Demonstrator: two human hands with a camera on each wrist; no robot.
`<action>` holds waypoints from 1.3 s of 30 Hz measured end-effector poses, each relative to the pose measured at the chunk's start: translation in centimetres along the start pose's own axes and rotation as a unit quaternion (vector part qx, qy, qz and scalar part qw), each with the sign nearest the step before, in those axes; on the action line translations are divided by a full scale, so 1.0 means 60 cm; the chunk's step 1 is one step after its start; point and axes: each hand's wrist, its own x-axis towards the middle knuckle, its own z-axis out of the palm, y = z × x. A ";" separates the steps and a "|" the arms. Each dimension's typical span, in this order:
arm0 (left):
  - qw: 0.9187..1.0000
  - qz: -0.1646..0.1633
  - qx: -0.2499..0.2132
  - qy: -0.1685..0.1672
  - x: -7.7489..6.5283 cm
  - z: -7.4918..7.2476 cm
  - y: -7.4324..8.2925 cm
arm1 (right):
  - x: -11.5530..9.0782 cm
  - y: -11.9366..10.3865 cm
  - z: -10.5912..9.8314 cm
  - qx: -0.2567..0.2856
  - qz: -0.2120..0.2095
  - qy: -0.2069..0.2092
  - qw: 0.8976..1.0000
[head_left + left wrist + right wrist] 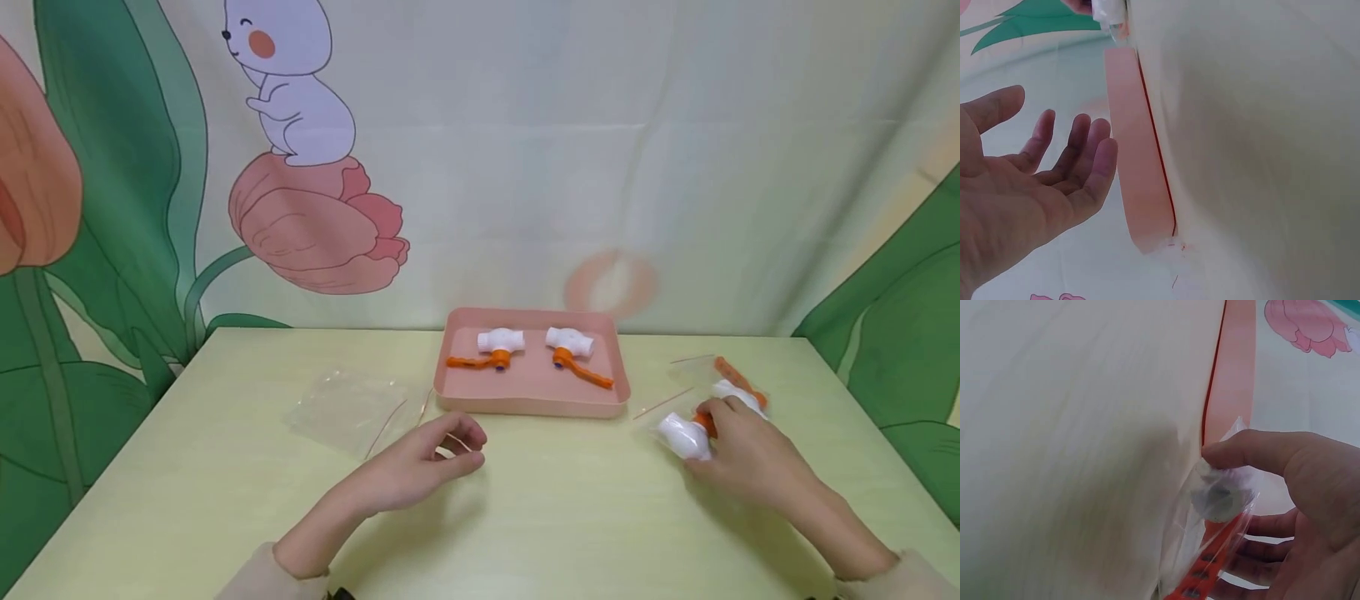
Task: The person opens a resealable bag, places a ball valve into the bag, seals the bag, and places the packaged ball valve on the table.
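Note:
At the right of the table my right hand (757, 454) grips a white ball valve (684, 437) with an orange handle, wrapped in a clear plastic bag. In the right wrist view the thumb presses on the bagged valve (1219, 497), and its orange lever (1207, 562) shows through the film. Just behind this hand lies another bagged ball valve (738, 390), partly hidden by the fingers. My left hand (420, 462) hovers in front of the tray with loosely bent fingers and nothing in it; the left wrist view shows its bare palm (1022, 194).
A pink tray (525, 405) stands at the back middle, holding a white valve (501, 340) and a second valve (570, 342), both unbagged with orange levers. Flattened clear bags (345, 408) lie left of it. A printed curtain (510, 167) hangs behind the table (570, 517).

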 end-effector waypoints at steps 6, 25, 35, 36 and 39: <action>1.000 0.001 0.011 -0.018 -0.004 -0.013 -0.005 | 0.006 0.015 0.008 -0.020 0.001 0.012 1.000; 0.998 -0.014 0.052 -0.031 -0.009 -0.055 -0.016 | 0.022 0.050 0.015 -0.027 -0.017 0.041 0.999; 0.995 -0.017 0.099 -0.001 -0.011 -0.074 -0.026 | 0.028 0.059 0.020 0.008 0.005 0.064 0.998; 0.993 -0.017 0.113 0.006 -0.010 -0.077 -0.026 | 0.029 0.060 0.020 0.009 0.005 0.066 0.998; 0.987 -0.025 0.158 0.031 -0.009 -0.086 -0.028 | 0.035 0.063 0.019 0.008 0.007 0.071 0.997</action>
